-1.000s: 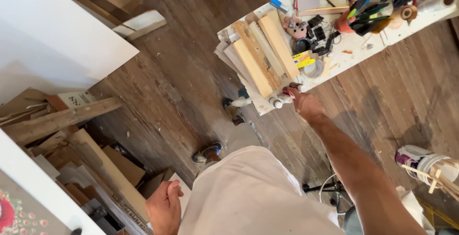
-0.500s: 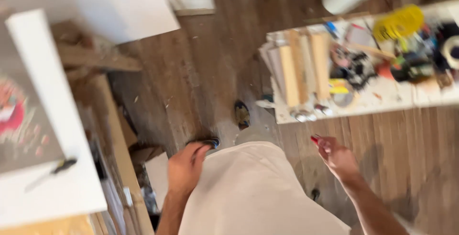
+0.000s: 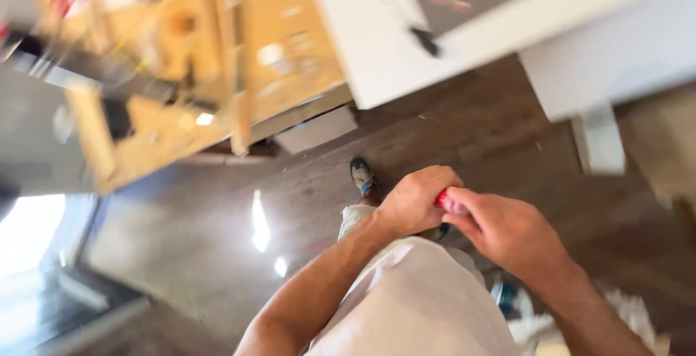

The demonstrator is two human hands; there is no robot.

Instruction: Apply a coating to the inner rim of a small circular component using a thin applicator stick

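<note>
Both hands meeting in front of the waist, left hand [image 3: 415, 202] curled shut, right hand [image 3: 507, 231] cupped against it, one small red object [image 3: 442, 198] pinched between them. Only a sliver showing, so long axis impossible to tell; equally close to both hands, touching each. Below, one shoe [image 3: 362, 177] on the dark wooden floor [image 3: 471, 138]. Farther off, one white table [image 3: 384, 59] with a dark tool [image 3: 424, 39] near its edge; blurred wooden shelving [image 3: 188, 73] beside it.

hands: apart → joined, left hand [image 3: 417, 202] and right hand [image 3: 507, 233] meet | between them — seemingly — small red thing [image 3: 441, 198]
</note>
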